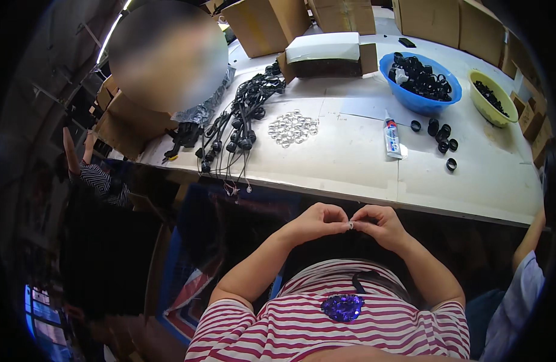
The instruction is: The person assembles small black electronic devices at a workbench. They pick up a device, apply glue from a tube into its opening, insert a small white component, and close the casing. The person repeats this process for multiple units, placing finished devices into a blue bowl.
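My left hand (319, 221) and my right hand (380, 224) meet fingertip to fingertip just below the near edge of the white table (350, 163). Between them they pinch a small clear ring-shaped part (350, 225). On the table ahead lie a pile of similar clear parts (293, 128), a bundle of black cables with sockets (239, 120) and a small glue tube (391, 137). A few loose black rings (441, 140) lie to the right of the tube.
A blue bowl (411, 99) of black rings and a yellow-green bowl (492, 108) of black bits stand at the far right. Cardboard boxes (266, 24) line the back, with a white-lidded box (324, 48) in front. Other people sit at my left (97, 175) and right (525, 283).
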Action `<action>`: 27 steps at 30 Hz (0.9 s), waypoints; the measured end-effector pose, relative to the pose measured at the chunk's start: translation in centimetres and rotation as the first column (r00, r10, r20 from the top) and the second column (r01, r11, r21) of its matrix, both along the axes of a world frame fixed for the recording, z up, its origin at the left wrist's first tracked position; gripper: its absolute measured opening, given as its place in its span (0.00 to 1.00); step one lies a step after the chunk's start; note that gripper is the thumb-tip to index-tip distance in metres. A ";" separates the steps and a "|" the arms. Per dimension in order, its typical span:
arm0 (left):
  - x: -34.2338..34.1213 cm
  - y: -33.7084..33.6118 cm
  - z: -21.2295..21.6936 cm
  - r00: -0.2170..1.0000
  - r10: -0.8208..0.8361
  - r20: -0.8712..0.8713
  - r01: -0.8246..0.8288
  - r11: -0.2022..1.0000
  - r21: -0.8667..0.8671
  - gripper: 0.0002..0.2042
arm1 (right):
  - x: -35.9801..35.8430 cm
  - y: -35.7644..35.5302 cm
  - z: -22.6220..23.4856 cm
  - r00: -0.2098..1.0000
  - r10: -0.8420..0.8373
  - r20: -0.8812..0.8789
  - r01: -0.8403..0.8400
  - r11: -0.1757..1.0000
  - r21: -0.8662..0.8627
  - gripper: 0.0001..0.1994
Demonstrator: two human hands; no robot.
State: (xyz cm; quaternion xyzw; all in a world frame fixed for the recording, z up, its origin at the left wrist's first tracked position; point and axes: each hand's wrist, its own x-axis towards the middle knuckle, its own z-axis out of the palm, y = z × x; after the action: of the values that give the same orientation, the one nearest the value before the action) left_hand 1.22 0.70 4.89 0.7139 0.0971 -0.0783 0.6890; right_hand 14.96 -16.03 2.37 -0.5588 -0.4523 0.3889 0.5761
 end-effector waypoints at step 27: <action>-0.4 -1.6 -3.0 0.899 0.430 0.085 -0.394 0.878 -0.273 0.06 | -2.7 0.8 -2.5 0.758 -0.504 0.413 0.324 0.841 0.432 0.07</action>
State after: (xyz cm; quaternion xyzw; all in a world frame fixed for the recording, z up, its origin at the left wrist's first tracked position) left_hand 0.78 -0.87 1.88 0.5885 0.1868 0.1099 0.7789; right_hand 12.28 -15.22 -0.11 -0.6223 -0.5103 0.0042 0.5936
